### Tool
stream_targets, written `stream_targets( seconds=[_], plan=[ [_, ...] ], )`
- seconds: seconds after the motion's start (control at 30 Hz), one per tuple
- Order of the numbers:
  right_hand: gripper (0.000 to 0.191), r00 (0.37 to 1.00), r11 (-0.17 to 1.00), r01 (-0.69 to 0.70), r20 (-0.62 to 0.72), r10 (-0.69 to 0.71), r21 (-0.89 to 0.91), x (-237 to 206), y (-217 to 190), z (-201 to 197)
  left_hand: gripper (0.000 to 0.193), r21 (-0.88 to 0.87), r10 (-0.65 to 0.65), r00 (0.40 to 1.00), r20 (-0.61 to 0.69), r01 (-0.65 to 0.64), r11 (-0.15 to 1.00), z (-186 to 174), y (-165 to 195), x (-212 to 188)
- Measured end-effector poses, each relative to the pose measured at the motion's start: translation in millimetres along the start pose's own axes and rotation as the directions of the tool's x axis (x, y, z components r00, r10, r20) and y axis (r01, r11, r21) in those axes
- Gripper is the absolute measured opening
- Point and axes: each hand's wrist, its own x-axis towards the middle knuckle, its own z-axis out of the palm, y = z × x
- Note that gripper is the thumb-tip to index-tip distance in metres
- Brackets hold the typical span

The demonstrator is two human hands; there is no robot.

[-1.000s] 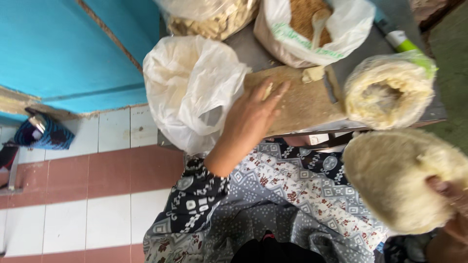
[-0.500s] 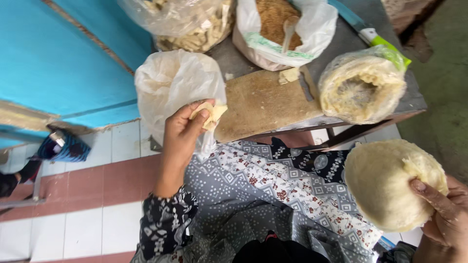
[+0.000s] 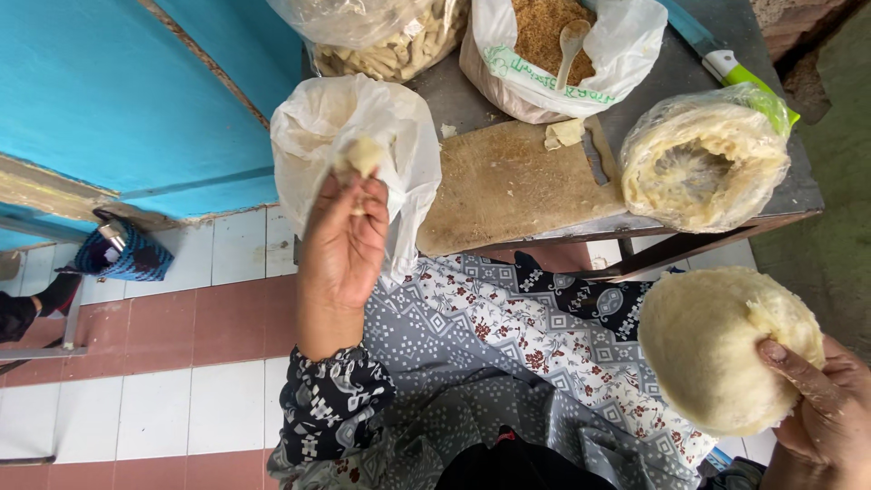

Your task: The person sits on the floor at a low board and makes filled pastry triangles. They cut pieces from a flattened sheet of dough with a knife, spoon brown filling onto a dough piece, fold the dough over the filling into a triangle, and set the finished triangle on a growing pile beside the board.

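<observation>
The board [image 3: 508, 186] is mostly bare, open to a hand from 6 o'clock; only dough scraps [image 3: 564, 133] and a knife blade [image 3: 594, 156] sit at its 1 o'clock corner. A white bag [image 3: 349, 145] blocks it at 9 o'clock, a crumb bag [image 3: 558, 54] at 12, a dough bag [image 3: 703, 163] at 3. The left hand [image 3: 345, 240] fills the gap before the white bag.

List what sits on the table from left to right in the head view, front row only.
White plastic bag → wooden cutting board → small dough scrap on the board's far edge → open bag of dough.
</observation>
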Motion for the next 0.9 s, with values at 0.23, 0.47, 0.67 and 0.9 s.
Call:
stream_targets(
  seconds=[0.23, 0.47, 0.67, 0.9],
  plan=[
    [0.025, 0.995, 0.998, -0.036, -0.095, 0.031, -0.045, -11.5, -6.7, 13.0, 0.027, 0.770, 0.293, 0.716, 0.634, -0.548, -0.327, 11.1, -24.0, 56.0],
    [0.026, 0.991, 0.999, -0.030, -0.130, 0.027, -0.018, -25.4, -11.2, 2.9, 0.038, 0.458, 0.011, 0.895, 0.446, -0.217, -0.862, -15.5, -40.2, 79.7],
    [0.027, 0.993, 0.999, -0.044, -0.105, 0.047, 0.022, -24.9, -6.7, 2.5, 0.027, 0.643, 0.088, 0.842, 0.533, -0.335, -0.688, 24.5, -99.2, 72.4],
    [0.028, 0.989, 0.998, -0.053, -0.138, 0.057, 0.038, -36.8, -4.4, -6.5, 0.026, 0.688, 0.068, 0.854, 0.516, -0.366, -0.627, 57.9, -171.2, 105.2]
  ],
)
